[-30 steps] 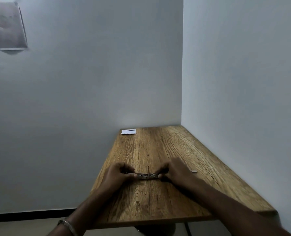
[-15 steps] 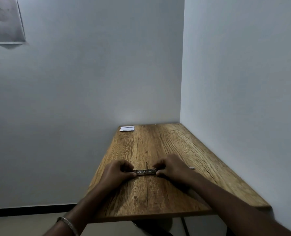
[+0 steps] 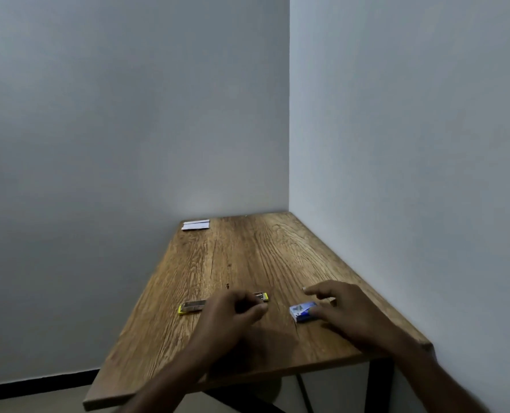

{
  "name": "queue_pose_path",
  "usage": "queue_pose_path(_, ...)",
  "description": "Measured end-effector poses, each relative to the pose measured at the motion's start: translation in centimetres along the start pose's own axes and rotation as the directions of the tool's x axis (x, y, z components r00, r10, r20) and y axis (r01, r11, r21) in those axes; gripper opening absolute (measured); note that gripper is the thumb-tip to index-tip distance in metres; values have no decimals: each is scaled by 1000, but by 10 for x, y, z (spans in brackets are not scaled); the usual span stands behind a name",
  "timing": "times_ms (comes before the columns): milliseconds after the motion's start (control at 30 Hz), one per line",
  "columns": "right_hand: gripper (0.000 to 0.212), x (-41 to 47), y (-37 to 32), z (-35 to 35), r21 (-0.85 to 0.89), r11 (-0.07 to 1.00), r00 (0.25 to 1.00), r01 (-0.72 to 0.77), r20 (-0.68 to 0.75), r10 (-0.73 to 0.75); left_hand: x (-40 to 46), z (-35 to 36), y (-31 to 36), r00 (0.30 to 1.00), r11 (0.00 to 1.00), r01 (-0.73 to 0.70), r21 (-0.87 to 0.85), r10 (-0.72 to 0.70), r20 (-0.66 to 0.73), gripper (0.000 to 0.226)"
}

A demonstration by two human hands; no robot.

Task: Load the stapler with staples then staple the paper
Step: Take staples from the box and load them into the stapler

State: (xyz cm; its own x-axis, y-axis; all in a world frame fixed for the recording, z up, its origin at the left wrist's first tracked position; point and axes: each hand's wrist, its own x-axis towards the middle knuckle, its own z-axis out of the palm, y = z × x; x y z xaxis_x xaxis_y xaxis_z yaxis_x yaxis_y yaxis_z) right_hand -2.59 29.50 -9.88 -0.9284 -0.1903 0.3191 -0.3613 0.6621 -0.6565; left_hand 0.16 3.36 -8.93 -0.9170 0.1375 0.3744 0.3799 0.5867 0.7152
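A plain room corner: bare grey walls (image 3: 128,144) around a wooden table (image 3: 247,251) on black legs.

Yellow-ended stapler (image 3: 191,307) lies flat (opened out); blue staple box (image 3: 302,312) beside.

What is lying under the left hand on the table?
Under the left hand lies the opened yellow stapler; both ends stick out, while its middle is covered by the hand.

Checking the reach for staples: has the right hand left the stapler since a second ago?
Yes. The right hand has moved right, off the stapler, toward the side wall, over the blue box.
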Motion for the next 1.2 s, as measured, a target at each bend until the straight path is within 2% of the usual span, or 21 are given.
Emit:
queue_pose_path(67,36,1,4,5,-73,995,996,71,57,-67,4,19,8,999,995,-24,99,19,51,13)
queue_pose_path(200,28,6,4,10,-75,991,993,110,43,-107,13,42,11,997,974,-26,226,8,79,23)
queue_pose_path(333,29,10,6,15,-61,992,994,106,47,-103,16,45,7,999,992,25,125,-28,23,19)
queue_pose_path(533,31,12,5,19,-47,994,994,100,44,-97,16,46,0,996,993,88,-73,-86,21,35)
queue_pose_path(633,35,12,3,20,-24,995,994,101,35,-100,19,47,-1,994,992,109,-58,-107,35,42)
queue_pose_path(733,37,12,2,20,15,996,995,93,46,-94,21,51,-1,996,996,60,72,-65,62,47)
queue_pose_path(833,42,11,1,16,60,995,994,81,63,-85,20,55,0,999,974,-33,223,26,35,44)
queue_pose_path(967,37,10,4,11,39,995,995,87,44,-89,21,54,-2,998,971,-67,231,65,16,31)
queue_pose_path(1200,37,7,8,3,7,997,996,75,43,-75,21,53,-6,996,974,-85,211,85,8,29)
